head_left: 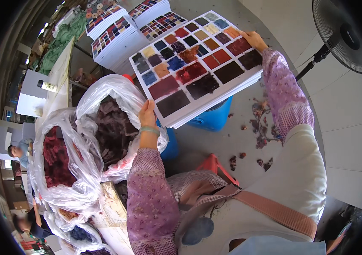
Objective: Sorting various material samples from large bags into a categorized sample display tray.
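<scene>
A thick stack of white swatch sheets (166, 83) is held up in front of me, tilted. Its top sheet carries rows of coloured patches in red, brown, blue, orange and black, some with a fuzzy look. My left hand (148, 115) grips the stack's near left edge. At the far right corner my right hand (255, 41) closes on the edge, fingers partly hidden by the stack. Just left of my left hand, an open clear plastic bag (117, 87) contains dark brown fibre (114, 127). Farther left, another bag (83, 174) contains red fibre (57, 159).
Several piles of similar swatch sheets (117, 46) stand beyond. Under the held stack are blue plastic containers (215, 117). A red stool (217, 165) and fibre scraps (259, 114) are on the floor. A black fan (347, 36) stands at right; people (19, 151) are far left.
</scene>
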`<state>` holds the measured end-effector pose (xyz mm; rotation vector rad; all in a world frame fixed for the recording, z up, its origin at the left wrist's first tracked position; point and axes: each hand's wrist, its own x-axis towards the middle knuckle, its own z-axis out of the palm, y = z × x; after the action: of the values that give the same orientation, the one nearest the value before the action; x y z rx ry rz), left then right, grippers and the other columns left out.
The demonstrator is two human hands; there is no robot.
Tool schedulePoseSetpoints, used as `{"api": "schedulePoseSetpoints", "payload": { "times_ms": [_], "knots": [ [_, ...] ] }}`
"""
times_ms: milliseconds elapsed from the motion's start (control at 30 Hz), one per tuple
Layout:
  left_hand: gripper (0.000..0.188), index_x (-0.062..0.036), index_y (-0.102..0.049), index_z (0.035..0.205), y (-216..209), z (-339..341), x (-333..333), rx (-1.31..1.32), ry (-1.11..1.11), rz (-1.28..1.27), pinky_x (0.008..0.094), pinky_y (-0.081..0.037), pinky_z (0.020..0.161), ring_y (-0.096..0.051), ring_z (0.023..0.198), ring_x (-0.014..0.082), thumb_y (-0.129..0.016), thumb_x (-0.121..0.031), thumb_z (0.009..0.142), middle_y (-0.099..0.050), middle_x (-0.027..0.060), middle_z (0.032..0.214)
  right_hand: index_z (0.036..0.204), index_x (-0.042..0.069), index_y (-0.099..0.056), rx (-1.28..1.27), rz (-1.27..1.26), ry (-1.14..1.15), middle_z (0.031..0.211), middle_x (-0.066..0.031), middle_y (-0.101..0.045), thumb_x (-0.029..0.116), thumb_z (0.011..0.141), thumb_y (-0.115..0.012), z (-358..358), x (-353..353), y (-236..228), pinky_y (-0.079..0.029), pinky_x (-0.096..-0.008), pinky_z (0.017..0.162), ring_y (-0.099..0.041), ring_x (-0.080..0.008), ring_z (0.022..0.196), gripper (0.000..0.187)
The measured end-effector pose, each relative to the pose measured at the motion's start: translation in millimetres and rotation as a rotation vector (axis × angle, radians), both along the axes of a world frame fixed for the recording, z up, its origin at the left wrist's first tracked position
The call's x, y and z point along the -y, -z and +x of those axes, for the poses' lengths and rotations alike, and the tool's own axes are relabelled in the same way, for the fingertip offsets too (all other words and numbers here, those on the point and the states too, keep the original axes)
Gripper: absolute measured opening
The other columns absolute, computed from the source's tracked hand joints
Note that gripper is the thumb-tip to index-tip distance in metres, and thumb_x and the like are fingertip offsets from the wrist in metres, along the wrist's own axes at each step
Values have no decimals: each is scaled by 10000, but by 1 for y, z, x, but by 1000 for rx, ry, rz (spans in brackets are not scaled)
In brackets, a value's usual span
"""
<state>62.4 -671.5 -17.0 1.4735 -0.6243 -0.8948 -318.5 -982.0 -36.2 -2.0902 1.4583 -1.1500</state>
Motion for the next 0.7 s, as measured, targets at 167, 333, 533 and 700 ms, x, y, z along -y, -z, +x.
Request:
{"api": "schedulePoseSetpoints", "payload": {
  "times_ms": [167,333,533,700],
  "knots": [
    [407,-45,-457,1227,22,-6,0,21,42,-111,225,-415,701,-512,801,84,-531,-184,851,-567,-15,956,892,29,-643,-22,48,78,784,-192,-631,512,818,-446,-12,11,19,-456,-343,743,-618,-303,777,527],
    [717,-17,-201,1347,27,-11,-49,299,204,-123,302,-333,943,-391,1162,205,-613,-141,773,-409,149,1269,1168,103,-459,115,358,-241,1133,-133,-486,524,797,-485,-55,-28,40,-373,-345,881,-475,-236,1042,562],
    [939,-94,-180,1359,39,-40,-56,1103,91,-17,384,-471,651,-591,725,348,-727,-71,597,-596,213,882,1367,159,-227,194,266,-420,1291,-120,-399,367,670,-707,-68,-111,53,-329,-332,958,-404,-204,1162,871],
    [874,-101,-244,1338,44,-37,-51,1172,17,59,408,-462,612,-579,653,362,-730,-117,611,-591,186,738,1360,143,-240,-22,137,-326,1114,-129,-550,220,613,-755,-68,-99,51,-413,-301,872,-542,-219,992,911]
  ]
}}
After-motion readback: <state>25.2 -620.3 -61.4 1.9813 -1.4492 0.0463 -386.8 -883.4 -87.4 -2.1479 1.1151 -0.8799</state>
